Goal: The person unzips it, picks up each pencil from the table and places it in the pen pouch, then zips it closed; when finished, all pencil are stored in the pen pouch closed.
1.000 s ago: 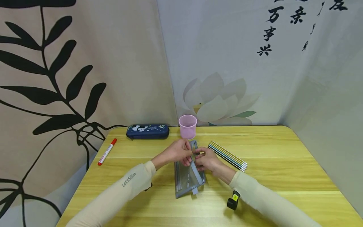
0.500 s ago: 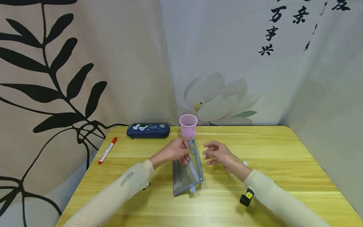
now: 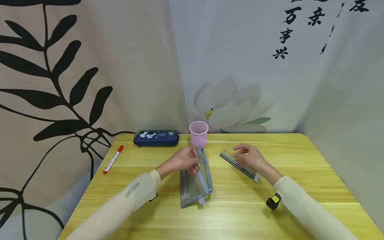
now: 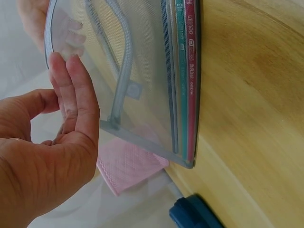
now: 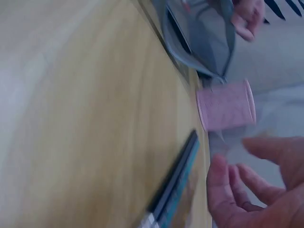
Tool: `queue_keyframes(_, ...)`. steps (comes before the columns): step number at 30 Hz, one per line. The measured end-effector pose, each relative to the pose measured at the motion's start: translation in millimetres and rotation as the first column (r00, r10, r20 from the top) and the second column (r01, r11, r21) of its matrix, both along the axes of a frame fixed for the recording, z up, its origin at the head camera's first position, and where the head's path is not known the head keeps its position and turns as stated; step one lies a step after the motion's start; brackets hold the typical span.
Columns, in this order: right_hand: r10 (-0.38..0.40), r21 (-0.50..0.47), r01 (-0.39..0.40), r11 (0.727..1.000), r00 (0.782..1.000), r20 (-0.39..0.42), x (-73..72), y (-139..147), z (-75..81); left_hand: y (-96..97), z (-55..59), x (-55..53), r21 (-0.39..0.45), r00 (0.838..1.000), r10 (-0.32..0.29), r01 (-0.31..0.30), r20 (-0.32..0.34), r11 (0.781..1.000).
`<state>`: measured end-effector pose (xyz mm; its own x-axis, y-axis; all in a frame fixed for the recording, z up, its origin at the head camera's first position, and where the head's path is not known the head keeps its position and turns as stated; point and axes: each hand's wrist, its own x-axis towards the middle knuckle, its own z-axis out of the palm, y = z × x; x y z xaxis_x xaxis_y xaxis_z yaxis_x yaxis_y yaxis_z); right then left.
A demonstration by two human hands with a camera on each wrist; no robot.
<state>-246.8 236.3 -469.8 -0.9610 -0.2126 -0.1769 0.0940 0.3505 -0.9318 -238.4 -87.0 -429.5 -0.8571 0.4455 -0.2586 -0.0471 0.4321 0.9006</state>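
A grey mesh zip pouch [image 3: 193, 190] is held up on edge over the table by my left hand [image 3: 183, 160], which pinches its top rim between thumb and fingers. The pouch's mouth gapes on the right side. Inside, along its lower edge, lie several pencils [image 4: 191, 80], among them a red and a teal one. My right hand [image 3: 251, 157], fingers loosely bent and holding nothing, hovers above a row of several pencils [image 3: 234, 162] on the table. It partly covers them in the head view. The right wrist view is blurred; dark and teal pencils [image 5: 176, 178] show beside the fingers.
Behind the pouch stands a pink cup [image 3: 198, 134]. A dark blue pencil case [image 3: 156, 139] with a panda print lies at the table's back edge. To the left is a white marker [image 3: 112, 160] with red ends. Curtains [image 3: 138, 66] hang behind the wooden table [image 3: 300, 186].
My right hand has left the pouch's opening and moved right to above the loose pencils. My left hand keeps its pinch, and the pouch has shifted slightly left.
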Motion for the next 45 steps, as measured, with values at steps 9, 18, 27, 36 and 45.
queue_keyframes(9,0.058,0.24,-0.047,0.97,0.997,-0.041,-16.8,36.0,-5.0,-1.7,-0.3,-1.6,-0.003,1.0,-0.002,0.002,0.003,1.0)
queue_keyframes(18,0.312,0.322,-0.28,0.904,0.949,-0.051,-32.8,65.0,-17.4,-1.4,-1.5,-0.4,0.008,1.0,-0.021,0.021,0.006,1.0)
queue_keyframes(27,0.367,0.309,-0.347,0.885,0.93,-0.005,-40.1,74.7,-17.2,-0.9,-3.2,-2.2,0.005,0.999,-0.034,0.034,0.008,0.999)
queue_keyframes(36,0.355,0.278,-0.355,0.892,0.933,0.053,-49.2,66.6,-13.4,-2.5,-1.7,-4.2,-0.001,0.999,-0.033,0.033,0.019,0.999)
queue_keyframes(45,0.363,0.252,-0.369,0.895,0.929,0.072,-48.5,65.5,-14.4,0.2,-2.3,-2.4,-0.003,0.999,-0.042,0.042,0.026,0.999)
